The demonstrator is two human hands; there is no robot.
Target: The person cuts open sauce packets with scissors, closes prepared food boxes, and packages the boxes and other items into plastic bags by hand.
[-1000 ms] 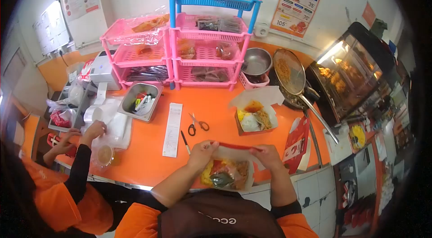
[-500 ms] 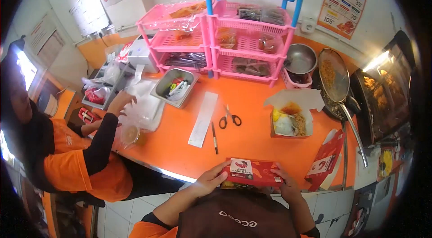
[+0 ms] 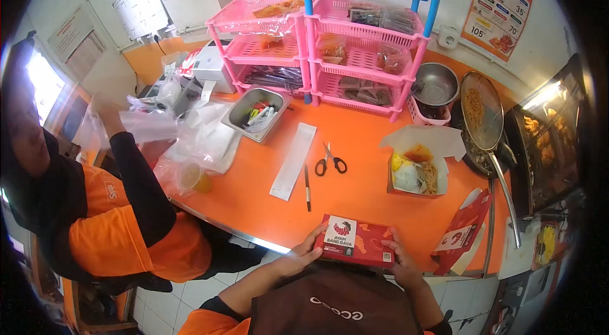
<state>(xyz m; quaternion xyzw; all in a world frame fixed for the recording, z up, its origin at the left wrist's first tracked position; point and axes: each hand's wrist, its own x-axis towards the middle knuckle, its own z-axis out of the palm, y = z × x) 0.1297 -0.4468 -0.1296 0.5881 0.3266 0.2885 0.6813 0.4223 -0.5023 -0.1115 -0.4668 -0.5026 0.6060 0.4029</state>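
I hold a red cardboard food box (image 3: 365,243) at the table's front edge, close to my apron. Its printed lid is down and faces up. My left hand (image 3: 304,254) grips the left end, fingers closed around the corner. At the opposite end, my right hand (image 3: 403,262) is closed on the right side. Further forward stands an open food box (image 3: 412,192) with rice, noodles and something yellow inside. A red folded carton (image 3: 458,238) lies to the right. Beyond my left hand are a pen (image 3: 308,189), black-handled scissors (image 3: 328,161) and a paper strip (image 3: 294,161).
A co-worker (image 3: 120,221) on the left handles a clear plastic bag (image 3: 149,126). Near them sits a clear cup (image 3: 193,178). A metal tray (image 3: 236,118) and pink racks (image 3: 361,62) stand behind. A strainer handle (image 3: 507,202) juts forward at the right.
The view has shifted slightly. Food that showed at the near edge of my held box is now out of sight. The co-worker's hand has risen, stretching a plastic bag.
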